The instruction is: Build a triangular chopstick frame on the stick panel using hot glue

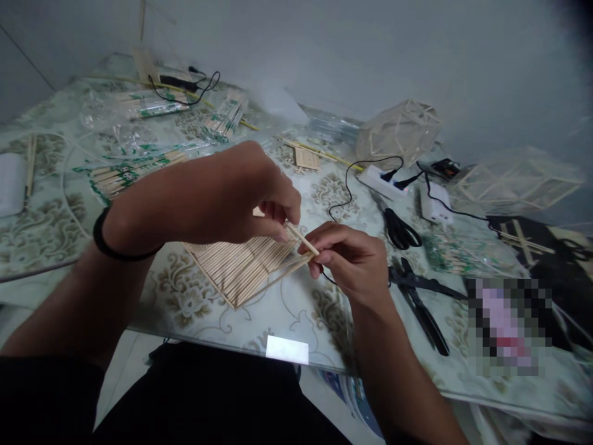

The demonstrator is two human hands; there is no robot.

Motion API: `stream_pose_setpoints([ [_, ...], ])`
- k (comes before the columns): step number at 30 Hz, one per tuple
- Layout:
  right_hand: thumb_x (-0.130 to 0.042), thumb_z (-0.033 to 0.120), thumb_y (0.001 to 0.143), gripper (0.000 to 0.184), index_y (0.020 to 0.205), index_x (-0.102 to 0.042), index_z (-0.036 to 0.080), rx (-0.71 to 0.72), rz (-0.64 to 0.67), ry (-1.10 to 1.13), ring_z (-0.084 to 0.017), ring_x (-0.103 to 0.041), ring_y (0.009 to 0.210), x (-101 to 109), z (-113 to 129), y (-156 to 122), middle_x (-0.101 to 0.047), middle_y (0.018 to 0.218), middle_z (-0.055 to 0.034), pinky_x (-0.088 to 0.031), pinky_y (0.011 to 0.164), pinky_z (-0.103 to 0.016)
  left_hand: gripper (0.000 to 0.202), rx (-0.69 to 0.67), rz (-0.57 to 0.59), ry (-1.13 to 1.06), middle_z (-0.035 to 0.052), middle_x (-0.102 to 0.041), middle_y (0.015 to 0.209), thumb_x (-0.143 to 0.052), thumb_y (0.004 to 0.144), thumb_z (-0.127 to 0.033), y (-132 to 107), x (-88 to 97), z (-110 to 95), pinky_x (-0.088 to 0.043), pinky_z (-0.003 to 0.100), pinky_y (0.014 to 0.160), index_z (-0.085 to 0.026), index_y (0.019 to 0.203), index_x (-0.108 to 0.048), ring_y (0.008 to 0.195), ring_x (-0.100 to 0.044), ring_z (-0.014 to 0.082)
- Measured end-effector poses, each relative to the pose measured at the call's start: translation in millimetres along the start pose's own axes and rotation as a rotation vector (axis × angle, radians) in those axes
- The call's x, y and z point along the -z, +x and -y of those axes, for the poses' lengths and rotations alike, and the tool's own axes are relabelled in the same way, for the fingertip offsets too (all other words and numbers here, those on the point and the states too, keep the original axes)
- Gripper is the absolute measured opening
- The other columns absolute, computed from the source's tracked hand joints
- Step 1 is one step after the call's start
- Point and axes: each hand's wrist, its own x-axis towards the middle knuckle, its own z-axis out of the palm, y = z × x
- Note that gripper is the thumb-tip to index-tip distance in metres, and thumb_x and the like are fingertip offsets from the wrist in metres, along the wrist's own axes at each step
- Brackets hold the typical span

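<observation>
A flat panel of thin wooden sticks (pixel 231 266), laid side by side, rests on the table in front of me. Above its right part, a short wooden stick (pixel 302 240) is held at a slant. The fingertips of my left hand (pixel 273 201), bent at the wrist, pinch its upper end. My right hand (pixel 349 256) grips the lower end between thumb and fingers. There it meets a thin strip (pixel 285 270) running along the panel's right edge; whether the two are joined I cannot tell. My left hand hides the panel's far part.
Black-handled scissors (pixel 401 228) and black pliers-like tools (pixel 421 303) lie right of my right hand. Behind are a power strip (pixel 382 181) with cords and stick-framed lanterns (pixel 398 133). Wrapped chopsticks (pixel 134 173) lie left. The table's front edge is close to me.
</observation>
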Motion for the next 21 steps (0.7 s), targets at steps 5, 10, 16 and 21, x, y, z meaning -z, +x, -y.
stream_pose_setpoints([
  [5,-0.087,0.026,0.086,0.008,0.091,-0.084,0.022,-0.009,0.003,0.010,-0.009,-0.065,0.048,2,-2,-2,-0.078,0.082,-0.0031,-0.053,0.043,-0.020,0.014,-0.040,0.052,0.130,-0.0012,-0.067,0.071,-0.063,0.093,-0.018,5,-8.5,-9,-0.039,0.027,0.067,-0.019,0.084,-0.073,0.065,-0.061,0.0114],
  [10,-0.086,0.023,0.087,0.005,0.092,-0.084,0.023,0.014,0.019,0.020,-0.008,-0.065,0.049,1,-1,0,-0.078,0.083,-0.0027,-0.054,0.045,-0.019,0.021,-0.021,0.023,0.214,-0.0008,-0.054,0.065,-0.056,0.088,-0.009,5,-15.9,-20,-0.032,0.028,0.063,-0.016,0.069,-0.056,0.059,-0.048,0.0099],
  [16,-0.084,0.022,0.088,0.005,0.093,-0.083,0.022,0.001,0.022,-0.043,-0.010,-0.066,0.054,1,4,-1,-0.078,0.086,-0.0039,-0.056,0.047,-0.021,0.020,-0.013,0.000,0.271,-0.0015,-0.049,0.064,-0.055,0.085,-0.008,1,-18.6,-22,-0.032,0.031,0.066,-0.018,0.069,-0.049,0.057,-0.040,0.0108],
  [21,-0.083,0.021,0.089,0.007,0.095,-0.083,0.023,0.015,0.036,-0.068,-0.011,-0.066,0.058,3,5,-1,-0.079,0.088,-0.0040,-0.056,0.047,-0.021,0.020,-0.017,-0.003,0.258,-0.0019,-0.047,0.063,-0.053,0.086,-0.007,1,-18.4,-21,-0.029,0.031,0.063,-0.018,0.069,-0.049,0.057,-0.039,0.0107],
])
